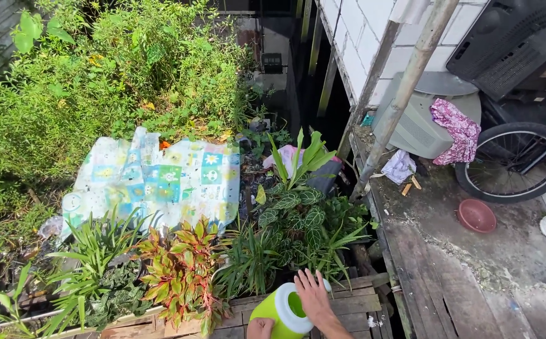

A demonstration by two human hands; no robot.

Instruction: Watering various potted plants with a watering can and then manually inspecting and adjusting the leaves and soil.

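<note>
- A lime-green plastic jug [283,312] with a white rim sits at the bottom edge of the view, tilted on the wooden planks [354,304] just in front of the potted plants.
- The right hand [313,296] lies spread over the jug's white top, fingers open and pressing on the rim rather than wrapped round it.
- The left hand [259,328] is only partly in view at the jug's lower side, touching it; whether it is curled shut I cannot tell.
- The jug looks like smooth, stiff plastic: probably light if empty, noticeably heavier and sloshy if filled, and slick when wet.
- The body is wide, so one hand under the base and one on the rim seems the safest hold.
- Nearest it are a spiky green plant [251,257] and a red-and-yellow leafed plant [179,267].
</note>
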